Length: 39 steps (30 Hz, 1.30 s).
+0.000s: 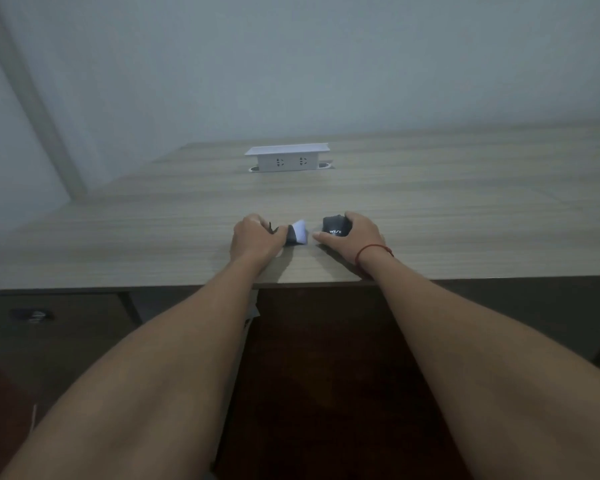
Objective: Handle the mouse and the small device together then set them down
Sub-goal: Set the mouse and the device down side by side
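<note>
Mid-frame: mouse (334, 227) gripped by right hand (352, 237), small device (298, 233) by left hand (255, 239). Both best lowered flat onto table (430, 209) before release.

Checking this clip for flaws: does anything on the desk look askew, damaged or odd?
Nothing stands out. The left hand holds the small device, the right hand the mouse, and the socket box sits square on the desk.

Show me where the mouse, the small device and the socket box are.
mouse (334, 226): head view, on its black top, above the lettering.
small device (299, 232): head view, on its pale face.
socket box (288, 162): head view, on its white front between the outlets.
</note>
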Each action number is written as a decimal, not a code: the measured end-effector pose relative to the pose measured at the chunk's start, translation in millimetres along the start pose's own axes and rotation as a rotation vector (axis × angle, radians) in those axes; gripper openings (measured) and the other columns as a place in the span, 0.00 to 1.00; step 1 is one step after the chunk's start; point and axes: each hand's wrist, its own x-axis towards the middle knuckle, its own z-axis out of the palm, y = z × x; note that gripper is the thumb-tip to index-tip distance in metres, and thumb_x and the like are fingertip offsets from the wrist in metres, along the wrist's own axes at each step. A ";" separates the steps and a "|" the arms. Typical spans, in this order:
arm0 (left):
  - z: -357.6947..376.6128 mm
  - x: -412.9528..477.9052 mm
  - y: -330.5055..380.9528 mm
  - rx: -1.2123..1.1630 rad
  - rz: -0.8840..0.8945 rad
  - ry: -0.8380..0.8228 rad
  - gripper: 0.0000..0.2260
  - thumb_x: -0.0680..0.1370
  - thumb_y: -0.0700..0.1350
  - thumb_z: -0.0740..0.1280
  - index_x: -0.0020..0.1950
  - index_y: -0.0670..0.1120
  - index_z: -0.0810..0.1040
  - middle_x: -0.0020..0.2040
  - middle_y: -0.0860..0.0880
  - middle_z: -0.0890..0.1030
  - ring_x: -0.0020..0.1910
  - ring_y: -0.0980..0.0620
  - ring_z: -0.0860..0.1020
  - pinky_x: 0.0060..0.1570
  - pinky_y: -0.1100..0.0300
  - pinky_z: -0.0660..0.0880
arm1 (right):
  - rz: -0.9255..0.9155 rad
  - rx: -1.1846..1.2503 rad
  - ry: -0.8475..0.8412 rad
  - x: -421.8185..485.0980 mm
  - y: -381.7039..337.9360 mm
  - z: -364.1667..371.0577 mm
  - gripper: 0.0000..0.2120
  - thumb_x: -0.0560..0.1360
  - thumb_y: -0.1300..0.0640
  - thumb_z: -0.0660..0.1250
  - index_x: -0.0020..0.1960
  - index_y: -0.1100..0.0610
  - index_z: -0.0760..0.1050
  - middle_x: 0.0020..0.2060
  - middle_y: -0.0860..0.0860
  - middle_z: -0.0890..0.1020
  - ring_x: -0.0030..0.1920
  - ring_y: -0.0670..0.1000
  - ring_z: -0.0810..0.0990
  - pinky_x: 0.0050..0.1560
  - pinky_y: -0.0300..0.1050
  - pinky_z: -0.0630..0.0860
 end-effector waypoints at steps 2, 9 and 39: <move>-1.9 -1.8 -4.8 0.011 0.058 -0.093 0.20 0.73 0.51 0.69 0.62 0.43 0.75 0.57 0.43 0.79 0.53 0.46 0.76 0.55 0.53 0.75 | 0.003 -0.005 0.010 2.0 -0.3 1.2 0.31 0.65 0.38 0.73 0.60 0.56 0.74 0.59 0.54 0.79 0.58 0.57 0.77 0.62 0.57 0.73; 0.5 9.4 -12.9 0.160 0.174 -0.116 0.19 0.71 0.55 0.71 0.56 0.45 0.80 0.56 0.44 0.80 0.55 0.46 0.77 0.53 0.54 0.75 | 0.015 -0.109 0.023 14.3 0.0 6.1 0.29 0.68 0.38 0.68 0.62 0.55 0.72 0.61 0.54 0.78 0.61 0.57 0.75 0.63 0.53 0.71; 50.9 31.6 16.2 0.229 -0.092 0.169 0.29 0.68 0.66 0.69 0.53 0.42 0.78 0.55 0.42 0.79 0.57 0.42 0.77 0.58 0.49 0.74 | 0.110 -0.280 0.041 46.1 10.5 13.5 0.52 0.69 0.31 0.62 0.78 0.60 0.44 0.75 0.58 0.63 0.74 0.59 0.63 0.74 0.55 0.59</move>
